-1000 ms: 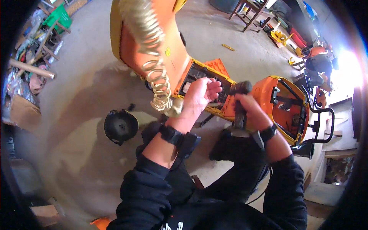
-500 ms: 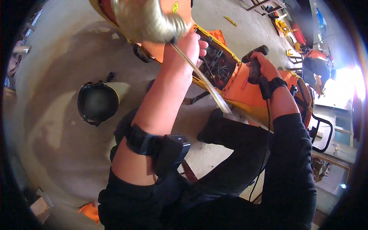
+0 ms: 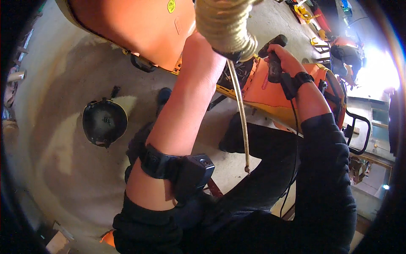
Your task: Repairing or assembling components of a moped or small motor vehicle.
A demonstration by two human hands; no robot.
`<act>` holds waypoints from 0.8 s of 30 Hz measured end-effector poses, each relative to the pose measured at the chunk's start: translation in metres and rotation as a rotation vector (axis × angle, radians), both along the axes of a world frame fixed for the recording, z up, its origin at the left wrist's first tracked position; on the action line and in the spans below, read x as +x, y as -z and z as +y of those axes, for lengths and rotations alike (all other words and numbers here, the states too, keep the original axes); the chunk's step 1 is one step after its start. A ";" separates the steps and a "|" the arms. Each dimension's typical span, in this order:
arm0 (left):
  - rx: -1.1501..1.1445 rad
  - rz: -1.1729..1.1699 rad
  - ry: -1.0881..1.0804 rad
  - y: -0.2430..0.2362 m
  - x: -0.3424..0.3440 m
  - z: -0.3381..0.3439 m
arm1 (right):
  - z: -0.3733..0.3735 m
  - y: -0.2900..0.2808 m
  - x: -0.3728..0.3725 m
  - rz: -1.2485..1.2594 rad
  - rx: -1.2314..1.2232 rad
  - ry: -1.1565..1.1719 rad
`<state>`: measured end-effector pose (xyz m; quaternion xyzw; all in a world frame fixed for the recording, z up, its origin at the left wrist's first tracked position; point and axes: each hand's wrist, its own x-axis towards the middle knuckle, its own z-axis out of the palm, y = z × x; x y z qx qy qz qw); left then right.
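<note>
My right hand [image 3: 288, 59] is closed around a dark, pistol-shaped power driver [image 3: 275, 70] above the orange machine's body panel [image 3: 263, 86]. My left arm [image 3: 179, 106] reaches forward over the machine's open bay [image 3: 242, 70], where parts and wires show. Of my left hand [image 3: 205, 44] only the wrist end shows; a thick coil of pale cord [image 3: 224, 25] dangling close to the camera covers its fingers. From this coil a thin strand [image 3: 242, 114] hangs down to a knotted end. Left of my arm rises a large orange panel [image 3: 131, 25].
A round, black, yellow-rimmed bowl-like thing [image 3: 105, 123] lies on the floor at left. A black bar handle [image 3: 359, 133] juts from the machine's right end. Orange and yellow items [image 3: 304, 15] lie far right. A thin black cable [image 3: 296, 161] runs from my right wrist.
The pale cord coil has swung to the right and now hides my left fingers, which showed before. My left forearm reaches a little farther forward. My right hand with the driver has shifted slightly up-left.
</note>
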<state>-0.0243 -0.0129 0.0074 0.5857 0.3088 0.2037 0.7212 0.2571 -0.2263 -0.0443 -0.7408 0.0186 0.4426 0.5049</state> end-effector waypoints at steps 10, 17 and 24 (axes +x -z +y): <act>-0.289 0.058 0.032 -0.010 0.003 -0.008 | 0.005 -0.017 -0.047 -0.243 0.018 -0.002; -0.312 0.009 -0.043 -0.011 -0.001 -0.002 | 0.024 -0.026 -0.057 -0.204 0.085 0.078; -0.336 0.090 -0.007 -0.014 0.005 -0.009 | -0.006 -0.006 -0.016 0.032 0.145 0.104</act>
